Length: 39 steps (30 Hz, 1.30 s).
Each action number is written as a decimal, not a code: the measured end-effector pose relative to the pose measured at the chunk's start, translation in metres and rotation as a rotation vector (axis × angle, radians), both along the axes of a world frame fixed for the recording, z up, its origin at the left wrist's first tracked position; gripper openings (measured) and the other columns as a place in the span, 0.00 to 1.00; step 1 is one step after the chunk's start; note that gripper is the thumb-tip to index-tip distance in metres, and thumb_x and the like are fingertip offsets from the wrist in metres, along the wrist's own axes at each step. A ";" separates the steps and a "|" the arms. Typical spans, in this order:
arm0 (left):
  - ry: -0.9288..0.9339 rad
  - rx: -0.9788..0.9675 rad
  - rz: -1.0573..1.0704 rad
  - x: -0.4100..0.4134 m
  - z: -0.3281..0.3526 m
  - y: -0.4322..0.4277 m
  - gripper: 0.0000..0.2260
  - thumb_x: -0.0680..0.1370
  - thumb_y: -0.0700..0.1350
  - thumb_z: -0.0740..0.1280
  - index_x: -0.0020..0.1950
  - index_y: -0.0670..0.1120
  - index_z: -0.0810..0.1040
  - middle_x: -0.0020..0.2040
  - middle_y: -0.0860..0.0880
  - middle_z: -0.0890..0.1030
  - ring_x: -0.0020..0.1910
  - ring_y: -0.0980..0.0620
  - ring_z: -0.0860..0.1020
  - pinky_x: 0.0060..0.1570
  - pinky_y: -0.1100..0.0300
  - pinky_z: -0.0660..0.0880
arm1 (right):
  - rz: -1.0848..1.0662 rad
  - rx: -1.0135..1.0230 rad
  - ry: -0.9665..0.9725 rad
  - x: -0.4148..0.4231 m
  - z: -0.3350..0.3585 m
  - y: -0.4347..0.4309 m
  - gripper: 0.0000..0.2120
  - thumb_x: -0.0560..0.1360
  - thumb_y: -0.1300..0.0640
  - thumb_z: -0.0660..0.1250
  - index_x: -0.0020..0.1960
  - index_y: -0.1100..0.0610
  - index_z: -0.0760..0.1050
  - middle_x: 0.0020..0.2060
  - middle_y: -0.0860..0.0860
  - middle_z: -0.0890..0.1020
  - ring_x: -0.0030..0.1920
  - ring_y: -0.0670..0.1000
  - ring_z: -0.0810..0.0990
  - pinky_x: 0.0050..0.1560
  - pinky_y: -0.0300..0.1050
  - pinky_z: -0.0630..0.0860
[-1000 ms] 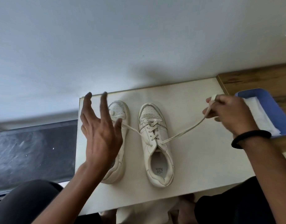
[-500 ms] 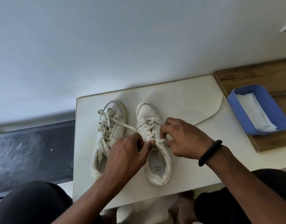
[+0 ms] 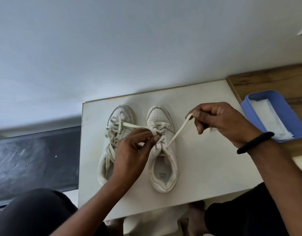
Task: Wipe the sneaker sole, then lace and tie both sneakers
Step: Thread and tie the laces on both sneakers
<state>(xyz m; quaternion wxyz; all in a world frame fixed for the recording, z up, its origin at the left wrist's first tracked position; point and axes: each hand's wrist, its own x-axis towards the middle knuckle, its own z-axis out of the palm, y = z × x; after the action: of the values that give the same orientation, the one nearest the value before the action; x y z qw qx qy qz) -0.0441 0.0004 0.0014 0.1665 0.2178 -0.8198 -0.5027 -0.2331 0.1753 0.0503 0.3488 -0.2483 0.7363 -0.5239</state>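
Left hand first: it sits low over the gap between the two sneakers, thumb and fingertips pinching one end of the lace right at the upper eyelets of the right sneaker. From that pinch the lace end trails left across the top of the left sneaker. Right hand is up and off to the right of the shoe, fingers curled, pinching the other lace end, which runs in a straight taut line from the top right eyelet up to the fingers. There's a black band on that wrist.

What we can't see: the left hand and forearm cover the middle of the left sneaker, so its lacing there is hidden, and how the lace crosses under the left fingertips is anyone's guess. The print on the right insole is too small for us to read.

Both sneakers sit side by side on the white bench, long axes running near to far, toes at the wall, heels toward us. Blue tray with white wipes is off to the right on the wooden top.
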 end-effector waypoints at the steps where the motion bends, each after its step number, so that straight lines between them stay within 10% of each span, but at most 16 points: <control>1: 0.075 -0.081 -0.075 0.000 0.000 0.000 0.05 0.80 0.44 0.73 0.48 0.46 0.88 0.46 0.54 0.85 0.45 0.54 0.83 0.40 0.58 0.76 | -0.019 -0.033 -0.046 0.002 -0.002 -0.005 0.13 0.81 0.58 0.63 0.52 0.66 0.82 0.30 0.55 0.79 0.33 0.53 0.77 0.39 0.41 0.77; 7: 0.158 -0.627 -0.346 0.002 -0.013 -0.001 0.08 0.82 0.43 0.68 0.56 0.47 0.87 0.62 0.46 0.82 0.49 0.46 0.82 0.42 0.50 0.80 | -0.043 -0.158 -0.138 0.034 -0.012 -0.043 0.16 0.83 0.57 0.62 0.48 0.71 0.77 0.35 0.57 0.84 0.34 0.55 0.81 0.39 0.47 0.75; 14: 0.086 -0.791 -0.330 -0.003 -0.011 -0.005 0.08 0.81 0.41 0.70 0.58 0.44 0.85 0.54 0.47 0.84 0.46 0.45 0.81 0.41 0.51 0.80 | -0.090 -0.196 -0.092 0.041 -0.012 -0.052 0.13 0.83 0.58 0.63 0.46 0.67 0.78 0.35 0.57 0.85 0.35 0.54 0.82 0.37 0.44 0.75; 17: 0.051 -0.749 -0.291 -0.005 -0.013 -0.008 0.06 0.79 0.38 0.73 0.56 0.41 0.85 0.50 0.46 0.84 0.45 0.44 0.81 0.40 0.51 0.81 | -0.160 -0.068 0.284 0.038 -0.016 -0.050 0.03 0.79 0.60 0.68 0.48 0.58 0.81 0.40 0.50 0.86 0.39 0.47 0.84 0.40 0.37 0.77; 22: 0.010 -0.565 -0.223 -0.008 -0.014 -0.008 0.07 0.76 0.38 0.76 0.54 0.41 0.87 0.45 0.47 0.86 0.42 0.47 0.83 0.40 0.59 0.79 | 0.145 0.021 0.943 0.038 -0.016 -0.040 0.16 0.71 0.69 0.73 0.47 0.48 0.83 0.56 0.46 0.79 0.59 0.49 0.76 0.57 0.48 0.76; 29: -0.090 -0.215 -0.195 -0.008 -0.009 -0.012 0.08 0.76 0.40 0.76 0.55 0.46 0.88 0.45 0.53 0.86 0.42 0.57 0.84 0.46 0.67 0.78 | 0.235 0.082 0.937 0.043 -0.042 -0.044 0.15 0.71 0.61 0.76 0.54 0.45 0.85 0.50 0.44 0.79 0.53 0.48 0.75 0.48 0.49 0.78; 39: -0.141 -0.498 -0.194 -0.006 0.001 -0.006 0.04 0.78 0.46 0.72 0.46 0.45 0.83 0.40 0.52 0.80 0.39 0.52 0.77 0.37 0.63 0.66 | 0.048 0.088 0.774 0.038 -0.042 -0.045 0.03 0.72 0.58 0.76 0.44 0.51 0.85 0.43 0.43 0.80 0.48 0.47 0.77 0.47 0.49 0.77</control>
<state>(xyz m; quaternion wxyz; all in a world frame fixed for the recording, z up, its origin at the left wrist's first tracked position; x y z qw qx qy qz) -0.0501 -0.0058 0.0027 0.1083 0.1251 -0.9447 -0.2831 -0.1955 0.1304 0.0083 0.0674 -0.4297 0.8291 -0.3512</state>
